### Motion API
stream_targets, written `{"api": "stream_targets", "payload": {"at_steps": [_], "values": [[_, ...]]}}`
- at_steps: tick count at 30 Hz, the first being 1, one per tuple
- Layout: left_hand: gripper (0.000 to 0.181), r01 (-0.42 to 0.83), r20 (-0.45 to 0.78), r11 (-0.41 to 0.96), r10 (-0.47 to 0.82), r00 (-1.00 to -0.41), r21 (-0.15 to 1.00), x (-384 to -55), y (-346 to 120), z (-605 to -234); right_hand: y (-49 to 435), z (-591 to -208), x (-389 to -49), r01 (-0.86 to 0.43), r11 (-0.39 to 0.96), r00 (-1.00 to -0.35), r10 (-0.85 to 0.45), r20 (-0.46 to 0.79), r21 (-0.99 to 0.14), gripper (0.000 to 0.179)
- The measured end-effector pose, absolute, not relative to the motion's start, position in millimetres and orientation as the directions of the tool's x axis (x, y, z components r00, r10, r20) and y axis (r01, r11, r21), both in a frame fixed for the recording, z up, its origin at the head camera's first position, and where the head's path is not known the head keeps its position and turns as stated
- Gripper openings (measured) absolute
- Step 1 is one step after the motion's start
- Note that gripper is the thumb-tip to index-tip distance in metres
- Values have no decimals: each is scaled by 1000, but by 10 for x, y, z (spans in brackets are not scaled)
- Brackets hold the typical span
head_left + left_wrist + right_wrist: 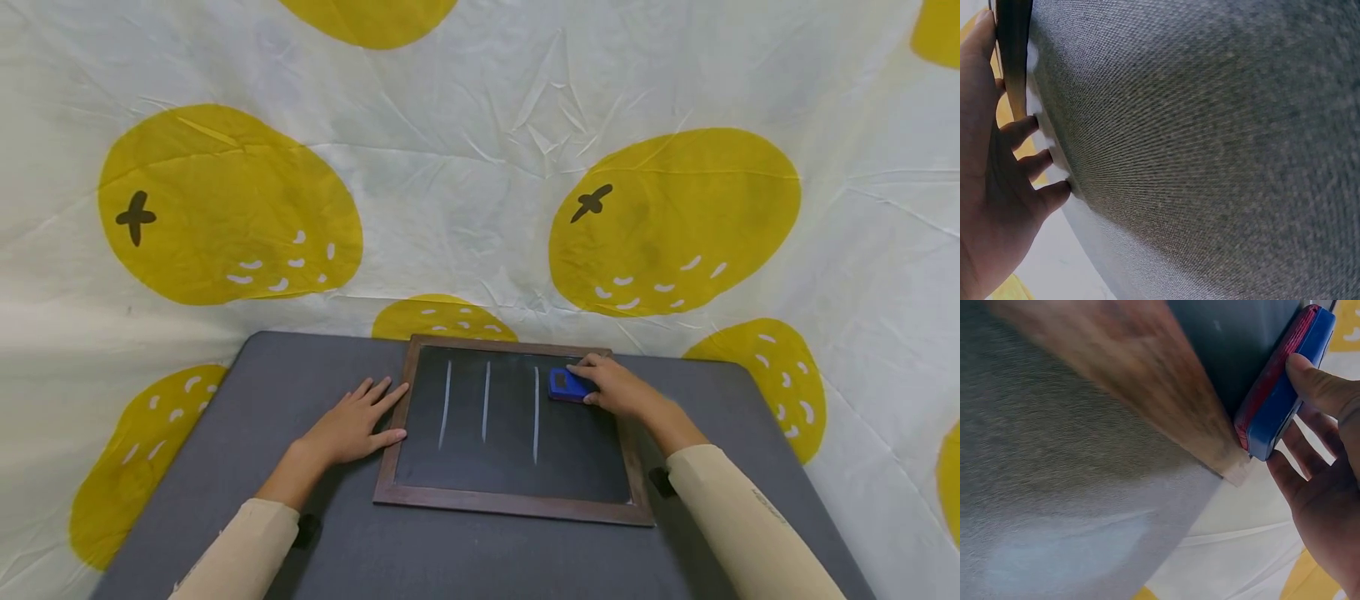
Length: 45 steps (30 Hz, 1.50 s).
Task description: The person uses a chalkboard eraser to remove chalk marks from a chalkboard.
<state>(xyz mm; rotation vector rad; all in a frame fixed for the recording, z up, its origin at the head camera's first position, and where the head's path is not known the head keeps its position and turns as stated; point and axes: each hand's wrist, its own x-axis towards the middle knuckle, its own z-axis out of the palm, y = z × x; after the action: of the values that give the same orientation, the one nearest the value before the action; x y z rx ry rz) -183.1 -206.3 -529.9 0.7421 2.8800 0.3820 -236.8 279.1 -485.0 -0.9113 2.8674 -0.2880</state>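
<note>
A chalkboard (465, 471) in a brown wooden frame lies on the dark table, with three upright chalk lines (486, 400) on its left and middle part. My right hand (618, 387) grips a blue chalkboard eraser (564, 385) between thumb and fingers, right of the third line near the board's top right corner. In the right wrist view the eraser's red felt side (1275, 369) faces the board. My left hand (352, 425) has its fingers spread, thumb and index fingertip at the left side of the frame, other fingertips on the tabletop.
The grey table (300, 375) extends on both sides of the board and in front of it. Behind it hangs a white cloth (450, 217) printed with large yellow fruit shapes. Beige sleeves (240, 550) cover both forearms, with a dark band at each wrist.
</note>
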Motion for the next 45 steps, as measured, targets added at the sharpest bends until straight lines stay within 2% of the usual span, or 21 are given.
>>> {"api": "stream_targets", "payload": {"at_steps": [5,17,30,36,45], "values": [[82,452,-85,848,490,-867,277,-1850,-2066,-5295,2765,-4815,-2515,-497,837,-840,-530,-113,-230,59],[83,442,-117,849,490,-864,290,-1867,-2052,-5252,2739,-4817,-2683,-443,853,-868,-485,-105,-276,56],[83,433,-102,855,477,-873,287,-1845,-2034,-5249,2747,-4762,-2705,-457,842,-849,-509,-141,-288,55],[83,430,-104,857,473,-875,282,-1841,-2050,-5242,2762,-4760,-2609,-477,833,-834,-530,-152,-281,54],[83,432,-103,853,477,-873,294,-1839,-2023,-5231,2844,-4791,-2240,-524,807,-816,-567,-111,-272,54]]}}
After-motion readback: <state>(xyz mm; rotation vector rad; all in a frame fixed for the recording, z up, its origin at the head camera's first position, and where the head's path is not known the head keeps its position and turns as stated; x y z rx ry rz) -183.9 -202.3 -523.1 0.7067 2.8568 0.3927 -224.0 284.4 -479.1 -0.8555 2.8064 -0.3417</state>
